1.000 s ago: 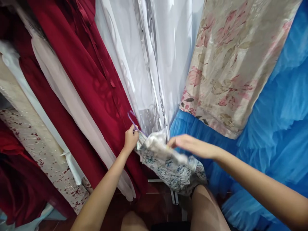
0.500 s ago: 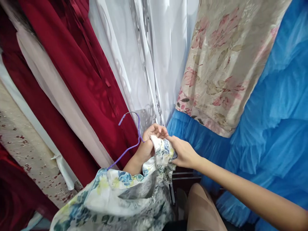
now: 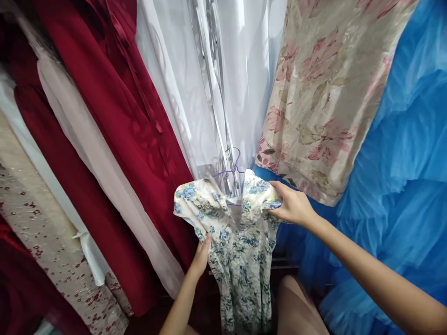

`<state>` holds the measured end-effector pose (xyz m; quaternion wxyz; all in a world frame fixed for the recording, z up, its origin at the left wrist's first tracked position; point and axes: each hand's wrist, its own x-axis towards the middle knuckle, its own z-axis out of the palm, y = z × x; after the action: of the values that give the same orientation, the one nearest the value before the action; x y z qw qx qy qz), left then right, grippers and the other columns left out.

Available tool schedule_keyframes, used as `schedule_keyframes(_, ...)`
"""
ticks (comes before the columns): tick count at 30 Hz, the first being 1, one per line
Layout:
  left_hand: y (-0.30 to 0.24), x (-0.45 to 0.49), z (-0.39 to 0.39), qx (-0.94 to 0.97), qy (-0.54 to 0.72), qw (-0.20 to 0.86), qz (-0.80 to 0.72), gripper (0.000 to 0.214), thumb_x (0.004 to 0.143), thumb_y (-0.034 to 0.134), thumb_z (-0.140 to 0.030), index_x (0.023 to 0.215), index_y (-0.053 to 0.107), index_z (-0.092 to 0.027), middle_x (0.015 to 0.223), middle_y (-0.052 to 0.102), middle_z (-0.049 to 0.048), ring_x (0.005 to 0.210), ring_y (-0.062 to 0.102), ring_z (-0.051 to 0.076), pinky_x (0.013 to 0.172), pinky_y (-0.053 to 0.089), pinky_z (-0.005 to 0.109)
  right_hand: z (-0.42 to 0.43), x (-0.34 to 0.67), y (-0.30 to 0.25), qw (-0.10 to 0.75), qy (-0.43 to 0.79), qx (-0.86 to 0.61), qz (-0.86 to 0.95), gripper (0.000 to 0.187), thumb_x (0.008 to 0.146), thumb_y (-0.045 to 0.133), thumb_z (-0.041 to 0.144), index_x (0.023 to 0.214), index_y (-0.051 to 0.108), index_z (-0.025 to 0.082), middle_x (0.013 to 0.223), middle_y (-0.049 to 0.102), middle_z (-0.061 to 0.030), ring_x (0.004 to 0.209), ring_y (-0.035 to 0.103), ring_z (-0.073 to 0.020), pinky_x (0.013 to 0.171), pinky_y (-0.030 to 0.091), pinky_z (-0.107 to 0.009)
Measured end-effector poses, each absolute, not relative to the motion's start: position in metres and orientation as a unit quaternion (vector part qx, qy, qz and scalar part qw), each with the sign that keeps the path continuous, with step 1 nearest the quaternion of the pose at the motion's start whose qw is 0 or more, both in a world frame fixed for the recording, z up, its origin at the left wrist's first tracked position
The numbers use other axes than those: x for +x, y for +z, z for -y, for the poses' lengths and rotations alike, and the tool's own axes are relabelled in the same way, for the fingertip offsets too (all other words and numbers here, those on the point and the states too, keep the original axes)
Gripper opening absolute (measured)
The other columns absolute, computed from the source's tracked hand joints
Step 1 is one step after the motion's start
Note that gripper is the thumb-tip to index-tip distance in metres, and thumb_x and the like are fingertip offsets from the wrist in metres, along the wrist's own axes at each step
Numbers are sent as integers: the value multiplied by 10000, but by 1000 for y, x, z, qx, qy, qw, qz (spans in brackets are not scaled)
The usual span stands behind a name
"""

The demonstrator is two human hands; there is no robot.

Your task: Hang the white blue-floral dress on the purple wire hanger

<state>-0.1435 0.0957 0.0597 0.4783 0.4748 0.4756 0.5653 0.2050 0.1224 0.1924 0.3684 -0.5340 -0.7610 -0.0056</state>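
Here, hanger (image 3: 237,164) half-hidden in dress (image 3: 240,242); right hand (image 3: 293,205) clamped on shoulder; left hand (image 3: 201,256), grip unclear

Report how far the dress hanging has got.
Done: the floral dress sits on the purple hanger, both shoulders spread. In hand: the right hand grips one sleeve, the left hand holds the side below the other. Left: its hook hangs on nothing visible; no rail shows.
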Motion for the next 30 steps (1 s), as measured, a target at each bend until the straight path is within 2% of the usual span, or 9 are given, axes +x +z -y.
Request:
schedule_keyframes(7, 8, -110, -53, 438, 584, 450, -515, 551, 681, 808, -474, 1122, 718, -155, 1202, 719, 142, 1206, 629, 355, 1095, 449, 471, -101, 215, 181, 409, -20, -426, 807, 779, 715, 673, 289, 1458, 441, 251, 1381, 554, -118, 1263, 527, -356, 1052, 419, -477)
schedule_keyframes(9, 0, -104, -40, 422, 581, 471, -513, 566, 697, 806, -469, 1152, 707, -147, 1222, 709, 156, 1193, 638, 355, 1067, 476, 471, -89, 208, 166, 505, -44, -446, 737, 626, 782, 662, 321, 1384, 508, 242, 1365, 543, -131, 1285, 488, -359, 1094, 361, -513)
schedule_keyframes(12, -3, -96, -24, 385, 587, 468, -536, 586, 704, 806, -473, 1184, 695, -155, 1257, 692, 157, 1232, 615, 349, 1076, 473, 460, -64, 175, 127, 621, 58, -503, 599, 246, 895, 603, 387, 1084, 603, 229, 1084, 635, -111, 1051, 586, -306, 949, 451, -445)
schedule_keyframes(14, 0, -92, -14, 379, 585, 472, -540, 576, 712, 803, -472, 1189, 695, -168, 1265, 690, 148, 1241, 610, 346, 1080, 472, 457, -48, 143, 93, 561, 244, -507, 608, 265, 942, 541, 467, 830, 577, 229, 801, 613, -56, 791, 586, -250, 741, 473, -370)
schedule_keyframes(16, 6, -89, -7, 394, 575, 488, -525, 546, 725, 795, -469, 1179, 703, -181, 1263, 692, 138, 1240, 612, 341, 1077, 477, 452, -36, 111, 62, 478, 409, -461, 626, 345, 944, 525, 533, 777, 542, 231, 712, 582, -23, 686, 559, -221, 649, 452, -339)
schedule_keyframes(21, 16, -94, 3, 401, 562, 489, -533, 540, 704, 786, -500, 1143, 700, -197, 1237, 703, 145, 1204, 632, 350, 1037, 507, 444, -33, 68, 29, 469, 515, -397, 599, 383, 915, 564, 570, 729, 521, 238, 641, 551, 10, 610, 515, -188, 612, 405, -313)
schedule_keyframes(24, 11, -101, 8, 402, 563, 405, -598, 583, 749, 719, -522, 1215, 627, -183, 1252, 677, 173, 1194, 624, 367, 1030, 492, 484, -33, 71, 28, 477, 547, -408, 554, 443, 853, 612, 613, 655, 495, 235, 541, 516, 20, 497, 443, -160, 530, 339, -294)
schedule_keyframes(28, -2, -95, 12, 440, 600, 120, -657, 628, 825, 651, -456, 1352, 435, -191, 1414, 497, 210, 1343, 468, 347, 1137, 359, 492, -17, 84, 29, 468, 605, -433, 477, 473, 780, 659, 628, 592, 489, 230, 473, 474, 32, 405, 313, -112, 456, 203, -266)
schedule_keyframes(30, -5, -81, 12, 513, 571, 111, -631, 526, 844, 634, -403, 1307, 463, -220, 1387, 502, 195, 1330, 470, 328, 1131, 359, 465, -7, 87, 29, 476, 614, -432, 457, 447, 772, 676, 598, 582, 519, 226, 488, 475, 32, 415, 288, -103, 460, 180, -263)
